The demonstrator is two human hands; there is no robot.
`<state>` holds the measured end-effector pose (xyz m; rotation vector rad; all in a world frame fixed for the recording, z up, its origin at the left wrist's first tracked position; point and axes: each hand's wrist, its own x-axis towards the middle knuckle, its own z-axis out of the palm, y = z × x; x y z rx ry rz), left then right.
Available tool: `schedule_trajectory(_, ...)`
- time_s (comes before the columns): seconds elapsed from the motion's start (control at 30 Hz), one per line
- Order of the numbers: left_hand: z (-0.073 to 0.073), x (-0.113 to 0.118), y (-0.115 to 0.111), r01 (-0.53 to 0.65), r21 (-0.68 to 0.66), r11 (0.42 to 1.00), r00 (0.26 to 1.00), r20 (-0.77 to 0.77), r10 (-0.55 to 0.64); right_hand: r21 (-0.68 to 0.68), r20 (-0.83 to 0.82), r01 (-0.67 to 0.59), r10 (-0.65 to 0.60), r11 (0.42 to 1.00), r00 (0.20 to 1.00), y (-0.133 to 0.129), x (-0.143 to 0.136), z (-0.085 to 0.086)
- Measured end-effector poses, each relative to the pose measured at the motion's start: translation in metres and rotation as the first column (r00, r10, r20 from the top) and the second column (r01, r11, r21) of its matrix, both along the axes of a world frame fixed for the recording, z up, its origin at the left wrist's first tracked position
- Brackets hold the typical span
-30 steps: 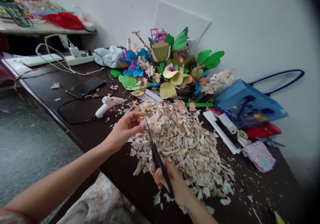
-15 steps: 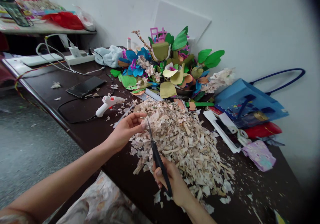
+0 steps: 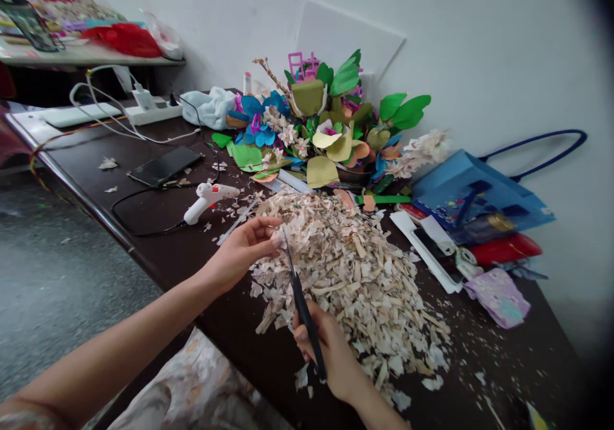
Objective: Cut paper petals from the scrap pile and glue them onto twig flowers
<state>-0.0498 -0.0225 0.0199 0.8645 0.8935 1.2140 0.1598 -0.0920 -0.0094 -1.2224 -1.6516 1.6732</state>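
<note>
My left hand [image 3: 249, 244] pinches a small pale flake [image 3: 277, 238] between thumb and fingers, over the left edge of a heap of pale shreds [image 3: 364, 276]. Black-handled scissors [image 3: 307, 321] are in my right hand [image 3: 323, 347], whose fingers wrap the handles in front of the heap. Their narrow blades point up and away, with the tips beside the flake at my left fingertips. Whether the blades touch the flake is too small to tell.
A white glue gun [image 3: 206, 201] and a dark phone [image 3: 165, 166] lie to the left. Colourful paper flowers [image 3: 330, 142] stand behind the heap. At the right are a blue bag [image 3: 480, 193], a lilac cloth [image 3: 499, 295] and a red pouch [image 3: 508, 249].
The scissor handles have shifted slightly left, and my right hand has turned a little with them. My left hand has hardly moved and keeps its pinch.
</note>
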Motion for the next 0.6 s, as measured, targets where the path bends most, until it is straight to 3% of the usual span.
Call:
schedule_trajectory(0.3,0.000,0.002,-0.001,0.023,-0.039,0.999,0.999,0.043,-0.022,-0.024,-0.007,0.029,-0.029,0.999,1.000,-0.003,0.000,-0.008)
schedule_trajectory(0.4,-0.001,0.001,-0.002,0.028,-0.033,0.999,0.999,0.034,-0.027,-0.033,-0.008,0.017,-0.018,0.999,1.000,-0.003,0.002,-0.003)
schedule_trajectory(0.6,0.003,-0.001,-0.008,0.045,0.033,0.998,0.998,-0.035,-0.044,0.075,0.083,-0.036,0.030,0.997,0.996,0.000,0.018,0.012)
